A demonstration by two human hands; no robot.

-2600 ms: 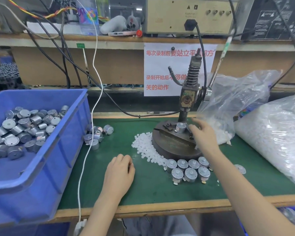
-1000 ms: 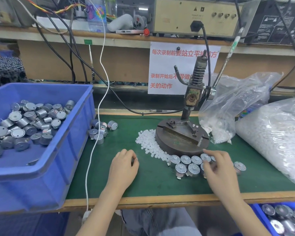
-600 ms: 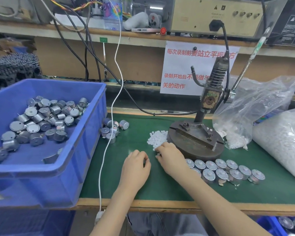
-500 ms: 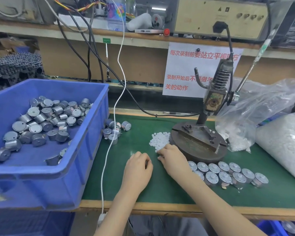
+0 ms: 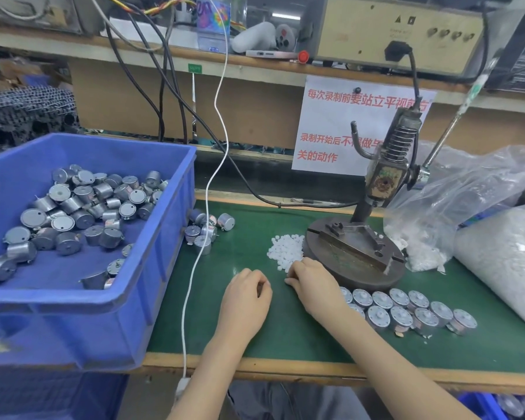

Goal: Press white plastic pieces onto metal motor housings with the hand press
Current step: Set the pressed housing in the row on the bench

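Motor housings [image 5: 82,204] fill the blue bin [image 5: 176,247] at the far left, heaped loosely with their round faces pointing every way. Just right of the bin's wall we see a small cluster of housings [image 5: 206,234] lying on the green desk [image 5: 285,338]. A white cable [image 5: 207,189] hangs down across them and over the desk's front edge.

Next comes the left hand [image 5: 246,298], knuckles up, resting on the desk with its fingers curled under. We cannot tell whether its grip is clamped on anything, since the palm hides it. Just past it, the white plastic pieces [image 5: 285,248] lie in a loose pile against the left side of the press base.

The right hand [image 5: 312,283] reaches across to the near edge of that pile, fingers bent down and tips touching the pieces. We cannot tell whether its grip is clamped on 1 of them.

The hand press [image 5: 382,180] stands behind on a round dark base [image 5: 358,262], with its spring upright and its lever [image 5: 453,123] slanting up to the right. In front of the base, 2 rows of housings [image 5: 406,310] stand face up, touching one another, and the right forearm crosses their left end.

At the far right a clear bag [image 5: 467,195] slumps beside the press with white pieces in its bottom. A fuller bag [image 5: 503,268] of them lies next to it.
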